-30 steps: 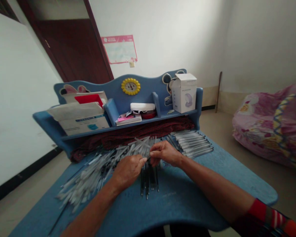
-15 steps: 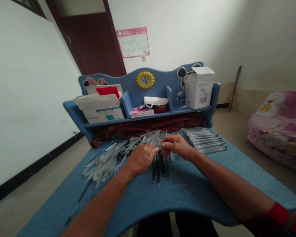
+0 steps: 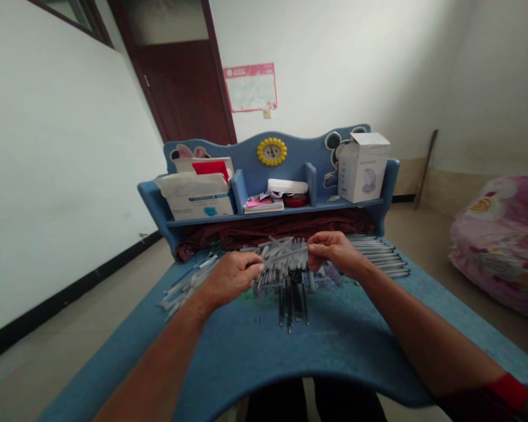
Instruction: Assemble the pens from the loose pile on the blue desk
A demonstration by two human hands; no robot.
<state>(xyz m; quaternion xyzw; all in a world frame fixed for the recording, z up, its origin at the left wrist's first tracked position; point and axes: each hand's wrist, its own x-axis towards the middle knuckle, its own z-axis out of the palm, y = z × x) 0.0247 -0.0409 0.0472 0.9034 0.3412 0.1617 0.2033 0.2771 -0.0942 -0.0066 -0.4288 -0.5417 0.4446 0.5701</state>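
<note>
Between my two hands a clear pen tube (image 3: 286,254) stretches nearly level above the pile. My left hand (image 3: 236,274) pinches at its left end, and my right hand (image 3: 332,253) grips its right end with closed fingers. Beneath and behind lies a heap of translucent tubes (image 3: 193,286) on the blue table. Several dark, thin refills (image 3: 293,299) lie side by side in front of the heap, tips toward me. To the right of my right hand, pens (image 3: 385,258) with dark ends rest in a row.
A blue shelf (image 3: 264,214) at the table's back holds a paper-filled carton (image 3: 198,202), notebooks (image 3: 264,206) and a white box (image 3: 364,170). A dark red cloth (image 3: 290,225) is bunched under it. A pink covered object (image 3: 506,234) stands at the right.
My hands have moved apart, the left one leftward, with a clear tube now visible between them. The whole view has shifted slightly.
</note>
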